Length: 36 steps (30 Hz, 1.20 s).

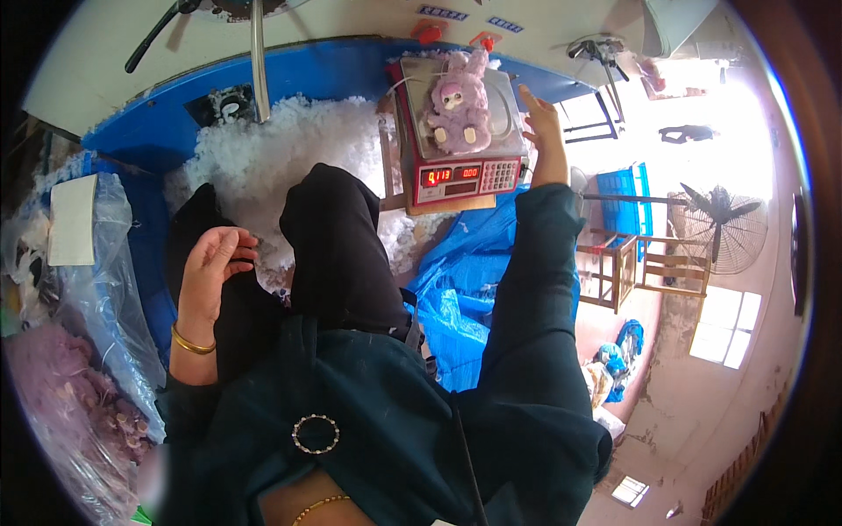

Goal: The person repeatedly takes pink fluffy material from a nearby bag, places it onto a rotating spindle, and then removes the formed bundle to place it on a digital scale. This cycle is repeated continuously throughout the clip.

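Observation:
A fluffy pinkish-purple plush toy (460, 101) with long ears lies face up on the metal pan of a red digital scale (447, 195), whose display is lit. Just right of the scale, my right hand (545, 127) is stretched out with its fingers apart and nothing in it. My left hand (210, 267), with a gold bangle at the wrist, hovers over my left leg. Its fingers are loosely bent and spread, and no object shows in it.
White stuffing fluff (263, 153) fills a blue bin around my knees. A metal tube (259, 66) juts over it from the machine ahead. At left lie a clear plastic bag (118, 280) and purple plush pieces (66, 377). Rightward are blue sheeting (465, 289), a wooden chair (618, 267) and a fan (717, 230).

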Motion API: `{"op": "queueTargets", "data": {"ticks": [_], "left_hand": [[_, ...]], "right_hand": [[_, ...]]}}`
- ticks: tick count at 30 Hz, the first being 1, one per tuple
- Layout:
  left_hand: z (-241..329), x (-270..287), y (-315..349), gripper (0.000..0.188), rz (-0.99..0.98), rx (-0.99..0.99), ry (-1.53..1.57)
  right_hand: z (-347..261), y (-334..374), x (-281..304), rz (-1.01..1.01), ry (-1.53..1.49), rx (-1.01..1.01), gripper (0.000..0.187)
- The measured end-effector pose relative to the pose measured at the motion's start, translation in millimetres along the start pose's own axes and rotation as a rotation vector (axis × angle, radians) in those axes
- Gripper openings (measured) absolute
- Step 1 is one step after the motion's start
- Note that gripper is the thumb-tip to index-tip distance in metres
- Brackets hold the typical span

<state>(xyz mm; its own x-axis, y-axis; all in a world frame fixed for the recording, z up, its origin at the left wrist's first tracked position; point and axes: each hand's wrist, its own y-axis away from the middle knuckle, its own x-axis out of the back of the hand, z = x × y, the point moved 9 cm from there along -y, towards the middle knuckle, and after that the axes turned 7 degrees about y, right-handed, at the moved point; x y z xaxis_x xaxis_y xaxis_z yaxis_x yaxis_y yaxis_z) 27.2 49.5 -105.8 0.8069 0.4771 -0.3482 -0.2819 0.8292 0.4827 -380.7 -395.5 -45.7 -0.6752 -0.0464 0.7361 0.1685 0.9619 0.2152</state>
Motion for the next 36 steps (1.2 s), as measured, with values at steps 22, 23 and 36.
{"op": "queueTargets", "data": {"ticks": [22, 23, 36], "left_hand": [[0.0, 80.2, 45.5, 0.020, 0.265, -0.403, -0.363], [3.7, 120.4, 64.6, 0.019, 0.493, -0.365, -0.525], [-23.5, 406.6, 250.2, 0.023, 1.524, 0.411, -1.206]], "right_hand": [[-26.4, 283.6, -144.1, -0.683, 0.869, 1.350, 0.045], [11.9, 253.9, -127.0, -0.717, 0.960, 1.177, 0.044], [23.4, 190.8, -94.6, -0.560, 0.703, 0.675, 0.035]]}}
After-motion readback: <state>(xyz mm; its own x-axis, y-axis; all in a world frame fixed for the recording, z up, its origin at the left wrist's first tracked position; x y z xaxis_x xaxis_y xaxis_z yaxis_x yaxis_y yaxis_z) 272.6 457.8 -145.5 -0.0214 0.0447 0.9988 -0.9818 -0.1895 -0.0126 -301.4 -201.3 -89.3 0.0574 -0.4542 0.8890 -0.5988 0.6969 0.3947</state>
